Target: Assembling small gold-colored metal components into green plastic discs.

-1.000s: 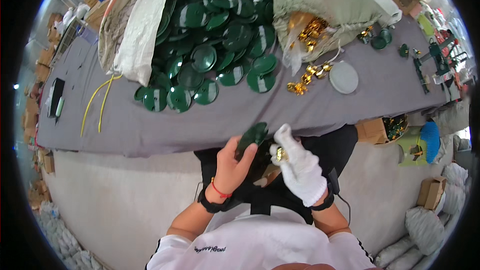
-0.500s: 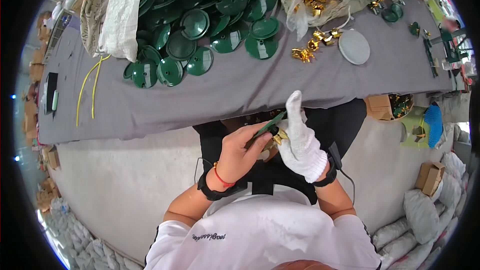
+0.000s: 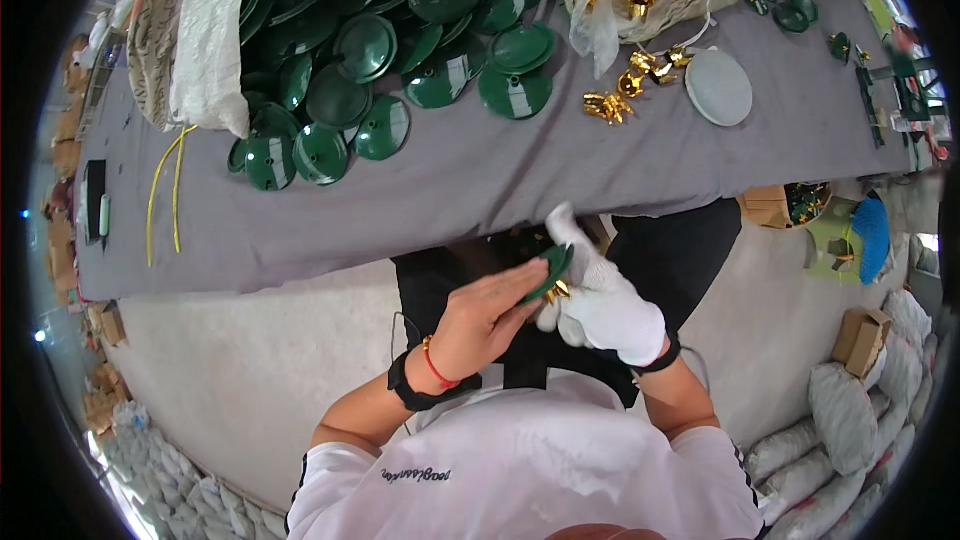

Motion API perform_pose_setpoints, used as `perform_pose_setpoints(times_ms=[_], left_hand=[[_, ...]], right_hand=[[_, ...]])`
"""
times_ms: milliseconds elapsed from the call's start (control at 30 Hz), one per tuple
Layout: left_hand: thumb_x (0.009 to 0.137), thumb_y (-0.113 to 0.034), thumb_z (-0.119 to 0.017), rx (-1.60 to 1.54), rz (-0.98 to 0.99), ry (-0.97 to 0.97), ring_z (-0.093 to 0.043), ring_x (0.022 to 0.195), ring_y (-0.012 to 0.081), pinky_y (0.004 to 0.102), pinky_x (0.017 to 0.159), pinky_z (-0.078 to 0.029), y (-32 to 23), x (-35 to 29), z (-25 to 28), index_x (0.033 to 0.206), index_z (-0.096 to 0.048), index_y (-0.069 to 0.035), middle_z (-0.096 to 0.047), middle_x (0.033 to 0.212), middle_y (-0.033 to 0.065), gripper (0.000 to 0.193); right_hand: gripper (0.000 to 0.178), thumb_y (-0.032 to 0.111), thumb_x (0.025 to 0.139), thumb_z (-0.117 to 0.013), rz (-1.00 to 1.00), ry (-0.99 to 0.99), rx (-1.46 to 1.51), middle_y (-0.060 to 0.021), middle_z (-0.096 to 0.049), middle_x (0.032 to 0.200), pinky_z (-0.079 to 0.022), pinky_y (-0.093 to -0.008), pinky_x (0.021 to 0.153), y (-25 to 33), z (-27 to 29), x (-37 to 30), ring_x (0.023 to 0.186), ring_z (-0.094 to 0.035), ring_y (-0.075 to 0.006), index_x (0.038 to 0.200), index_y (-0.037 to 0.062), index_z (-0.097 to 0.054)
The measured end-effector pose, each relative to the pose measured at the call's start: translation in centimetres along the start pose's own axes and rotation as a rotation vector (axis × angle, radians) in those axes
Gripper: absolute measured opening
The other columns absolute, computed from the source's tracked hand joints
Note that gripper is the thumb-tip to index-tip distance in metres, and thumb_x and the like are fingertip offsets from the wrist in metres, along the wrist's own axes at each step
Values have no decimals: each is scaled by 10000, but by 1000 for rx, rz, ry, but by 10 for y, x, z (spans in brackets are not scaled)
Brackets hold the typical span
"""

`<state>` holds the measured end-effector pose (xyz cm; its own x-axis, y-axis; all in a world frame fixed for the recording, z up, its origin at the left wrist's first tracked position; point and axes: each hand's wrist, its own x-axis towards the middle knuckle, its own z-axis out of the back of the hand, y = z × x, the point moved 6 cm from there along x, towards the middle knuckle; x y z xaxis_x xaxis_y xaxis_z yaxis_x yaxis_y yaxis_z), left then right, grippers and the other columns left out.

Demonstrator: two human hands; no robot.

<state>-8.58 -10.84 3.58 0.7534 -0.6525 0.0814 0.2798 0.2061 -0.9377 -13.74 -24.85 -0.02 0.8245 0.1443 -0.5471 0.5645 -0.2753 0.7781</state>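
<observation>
Discs on the table, fittings to their right

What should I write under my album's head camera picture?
A bare left hand holds a green disc, a gloved right hand close by, gold piece between them.

1. Held green disc: smooth, glossy, plastic-looking.
2. Gold piece beside it: shiny, metallic-looking.
3. White glove, near right: matt knitted cloth.
4. Heaped green discs, far left: glossy, plastic-looking.
5. Loose gold pieces, far right: bright metallic sheen.
6. Tablecloth: matt grey fabric, creased.
7. White sack flap, far left: woven, plastic-looking.
</observation>
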Motion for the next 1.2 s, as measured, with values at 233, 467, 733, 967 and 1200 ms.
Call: perform_pose_setpoints(times_ms=[233, 467, 733, 967, 1200], left_hand=[[925, -119, -629, -128, 248, 111, -620, 700, 198, 288, 652, -497, 60, -29, -18, 1169, -639, -5, -678, 881, 169, 269], [941, -285, -596, 87, 601, 145, -619, 795, 417, 420, 720, -499, 153, -21, -13, 1182, -538, 91, -651, 870, 245, 450], [937, -217, -597, -35, 249, 541, -580, 1165, 357, 373, 996, -449, 65, -8, 3, 1296, -519, 32, -591, 1262, 222, 444], [915, -82, -603, 233, 123, -483, -604, 1085, 211, 322, 939, -460, 41, 10, 151, 1183, -616, 15, -646, 1175, 127, 285], [911, -340, -638, 864, 314, -739, -416, 1303, 403, 458, 1086, -324, 92, 10, 224, 1317, -489, 53, -478, 1353, 285, 585]], right_hand=[[458, 131, 934, -511, -582, 235, 925, -101, -632, 710, -337, -244, 345, -84, -21, 6, 419, -471, -114, 1389, 112, -464], [513, 167, 940, -600, -20, -143, -139, -79, -670, 848, -514, -234, 620, 41, 32, 1, 643, -615, -95, 1401, 12, -436], [670, 427, 924, -570, 622, -1053, -1313, -344, -430, 1366, -312, -439, 1104, 164, 110, 69, 1316, -382, -448, 1323, -100, -460], [665, 519, 888, -565, 278, -1029, -1368, -267, -633, 974, -452, -465, 850, 181, 84, 99, 987, -574, -421, 1157, -90, -545], [714, 462, 810, -684, 716, -891, -1458, -209, -584, 1171, -437, -455, 914, 137, 44, 78, 1042, -555, -391, 1316, -9, -506]])
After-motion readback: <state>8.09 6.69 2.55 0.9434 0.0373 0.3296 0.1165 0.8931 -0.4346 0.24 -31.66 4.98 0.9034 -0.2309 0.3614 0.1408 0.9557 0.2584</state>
